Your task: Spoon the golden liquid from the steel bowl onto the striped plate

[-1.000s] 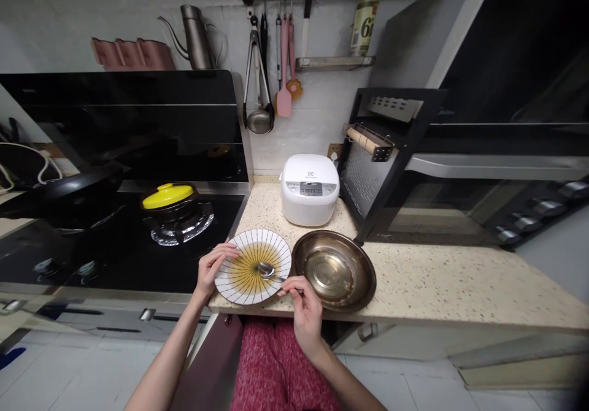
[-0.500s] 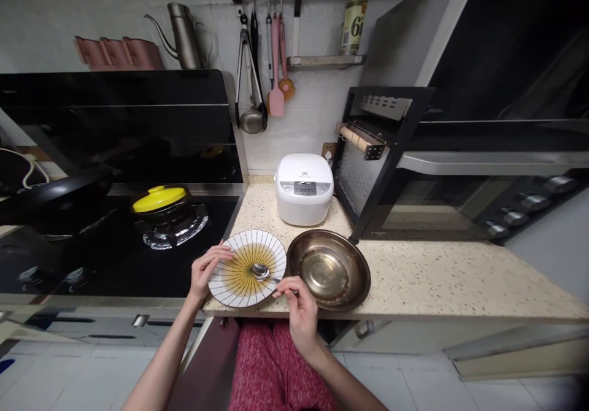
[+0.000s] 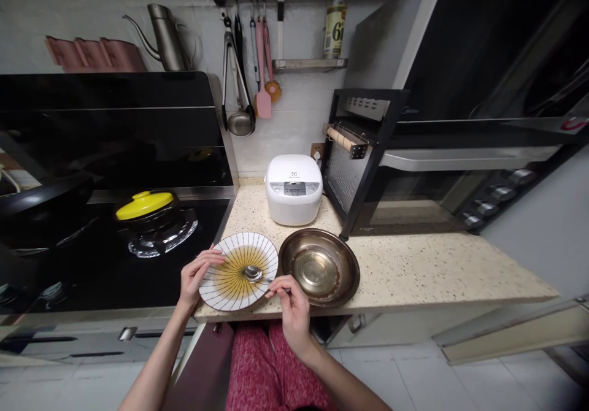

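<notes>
Counter [image 3: 442, 270]: open stretch right of the metal basin [image 3: 317, 270], passable from front edge back to the oven [image 3: 414, 196]. Between basin and plate [image 3: 218, 294]: rims all but meeting, no passage at counter level. Rice cooker [image 3: 293, 205] stands behind the pair, obstructing the reach to the wall [image 3: 285, 132]. Plate's left side obstructed by left hand [image 3: 196, 274], right front by right hand [image 3: 293, 310] and spoon [image 3: 253, 273].

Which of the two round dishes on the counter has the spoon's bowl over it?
The striped plate: the spoon, held in the right hand, has its bowl over the yellow centre. The plain metal basin beside it has no spoon inside.
</notes>
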{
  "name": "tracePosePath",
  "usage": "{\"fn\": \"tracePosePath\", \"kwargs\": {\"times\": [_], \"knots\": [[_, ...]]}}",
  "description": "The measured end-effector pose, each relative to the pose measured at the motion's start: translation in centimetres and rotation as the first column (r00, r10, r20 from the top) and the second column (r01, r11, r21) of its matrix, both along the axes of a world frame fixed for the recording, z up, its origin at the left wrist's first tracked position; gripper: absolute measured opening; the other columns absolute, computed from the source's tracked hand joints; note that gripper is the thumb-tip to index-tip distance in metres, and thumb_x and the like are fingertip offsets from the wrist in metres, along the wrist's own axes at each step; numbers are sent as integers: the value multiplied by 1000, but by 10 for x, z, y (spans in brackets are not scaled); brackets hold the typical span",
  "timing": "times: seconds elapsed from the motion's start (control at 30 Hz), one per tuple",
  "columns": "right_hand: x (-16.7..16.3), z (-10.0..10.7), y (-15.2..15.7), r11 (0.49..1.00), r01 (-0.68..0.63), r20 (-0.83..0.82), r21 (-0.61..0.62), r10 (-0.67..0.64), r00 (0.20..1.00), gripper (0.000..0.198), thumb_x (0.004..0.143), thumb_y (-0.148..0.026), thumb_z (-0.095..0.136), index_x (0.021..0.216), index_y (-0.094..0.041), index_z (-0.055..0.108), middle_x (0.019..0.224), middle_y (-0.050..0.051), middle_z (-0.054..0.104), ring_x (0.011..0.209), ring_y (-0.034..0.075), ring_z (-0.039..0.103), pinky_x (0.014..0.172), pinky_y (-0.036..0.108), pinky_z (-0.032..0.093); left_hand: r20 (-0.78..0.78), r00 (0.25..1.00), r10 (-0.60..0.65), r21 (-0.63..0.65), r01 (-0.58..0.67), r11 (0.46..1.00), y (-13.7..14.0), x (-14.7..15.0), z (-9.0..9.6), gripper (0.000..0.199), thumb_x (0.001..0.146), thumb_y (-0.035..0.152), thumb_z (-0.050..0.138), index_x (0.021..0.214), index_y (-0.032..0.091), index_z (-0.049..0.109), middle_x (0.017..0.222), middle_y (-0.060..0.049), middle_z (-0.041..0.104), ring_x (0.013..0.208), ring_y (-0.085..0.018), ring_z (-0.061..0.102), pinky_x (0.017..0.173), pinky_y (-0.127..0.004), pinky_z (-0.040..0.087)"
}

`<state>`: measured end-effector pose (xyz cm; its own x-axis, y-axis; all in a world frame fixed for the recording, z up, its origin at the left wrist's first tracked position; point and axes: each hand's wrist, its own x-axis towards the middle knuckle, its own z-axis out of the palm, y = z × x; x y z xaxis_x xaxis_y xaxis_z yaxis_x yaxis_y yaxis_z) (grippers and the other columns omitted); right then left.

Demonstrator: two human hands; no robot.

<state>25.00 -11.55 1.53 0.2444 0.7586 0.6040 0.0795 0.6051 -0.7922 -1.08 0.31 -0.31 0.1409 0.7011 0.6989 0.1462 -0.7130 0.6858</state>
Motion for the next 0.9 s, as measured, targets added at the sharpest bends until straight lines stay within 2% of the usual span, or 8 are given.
{"fn": "tracePosePath", "kwargs": {"times": [0.4, 0.9], "knots": [[-2, -7, 3, 996, -61, -47, -61, 59, 997, 23, 106, -28, 51, 91, -22, 68, 85, 2, 70, 73, 14, 70, 71, 25, 55, -15, 1000, 7, -3, -7, 1000, -1, -1, 1, 33, 99, 29, 55, 88, 19, 84, 95, -9, 82, 105, -28, 72, 114, -51, 47], [-2, -7, -1, 999, -18, -120, -43, 12, 993, 26, 106, -31, 50, 90, -22, 67, 83, 2, 71, 77, 15, 70, 74, 27, 55, 9, 1000, -10, -4, 10, 1000, 0, -1, -1, 32, 99, 29, 55, 89, 19, 84, 95, -9, 82, 105, -28, 72, 118, -53, 44]]}}
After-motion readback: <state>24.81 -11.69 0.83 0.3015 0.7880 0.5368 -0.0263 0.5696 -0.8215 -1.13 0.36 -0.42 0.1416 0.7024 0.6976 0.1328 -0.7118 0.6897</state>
